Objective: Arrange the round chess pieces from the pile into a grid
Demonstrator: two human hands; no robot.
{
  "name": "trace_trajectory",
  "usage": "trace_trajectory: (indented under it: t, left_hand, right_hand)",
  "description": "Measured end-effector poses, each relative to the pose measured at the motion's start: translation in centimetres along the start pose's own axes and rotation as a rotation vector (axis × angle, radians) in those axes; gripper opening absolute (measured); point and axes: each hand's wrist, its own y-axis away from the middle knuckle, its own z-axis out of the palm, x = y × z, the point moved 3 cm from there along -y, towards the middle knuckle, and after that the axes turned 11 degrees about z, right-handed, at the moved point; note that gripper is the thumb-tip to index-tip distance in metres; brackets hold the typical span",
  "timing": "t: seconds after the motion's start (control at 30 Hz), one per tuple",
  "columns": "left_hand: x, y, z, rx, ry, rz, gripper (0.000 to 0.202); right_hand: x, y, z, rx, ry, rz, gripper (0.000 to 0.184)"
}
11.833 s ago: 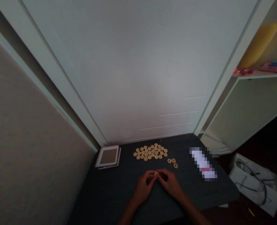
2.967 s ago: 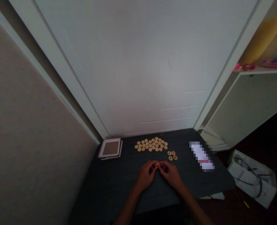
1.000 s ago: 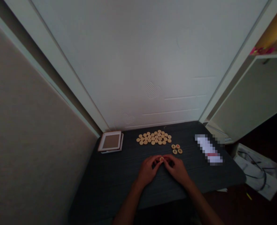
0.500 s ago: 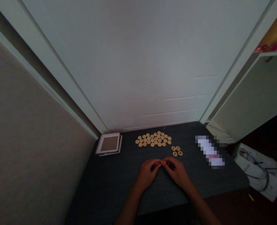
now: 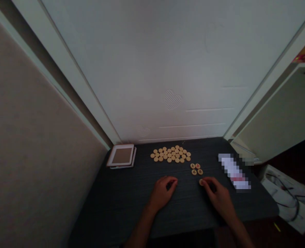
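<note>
Right hand [image 5: 219,197]: grip pinching 1 round disc [image 5: 201,182] at the fingertips, low over or on the dark surface [image 5: 126,203], can't tell which; left hand [image 5: 163,191] well apart, fingers curled, can't tell if tips meet; 4 marked discs [image 5: 194,172] just beyond right grip; plain discs [image 5: 173,156] farther beyond, between both hands; blurred pale item [image 5: 232,170] right of right grip.

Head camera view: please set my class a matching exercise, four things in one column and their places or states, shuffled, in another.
1. Bare left hand
2. Bare right hand
3. Four marked round tan discs
4. White-bordered brown rectangular panel

A. In two rows of two
B. Far left corner of the dark table
C. Curled, no disc visible
D. Pinching a single round tan disc

Pairs: 1-C; 2-D; 3-A; 4-B
</note>
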Motion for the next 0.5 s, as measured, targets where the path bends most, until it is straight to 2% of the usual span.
trace_trajectory:
  t: [0.07,0.2,0.5]
  left_hand:
    - [0.0,0.0,0.0,0.003,0.003,0.001,0.019]
    - [0.2,0.0,-0.1,0.019,0.009,0.007,0.018]
    - [0.2,0.0,-0.1,0.018,0.007,0.007,0.018]
  right_hand:
    - [0.8,-0.7,-0.6,0.010,0.040,0.002,0.037]
    - [1.5,-1.6,-0.4,0.012,0.107,-0.016,0.037]
    - [1.4,-2.1,-0.1,0.161,0.146,-0.105,0.039]
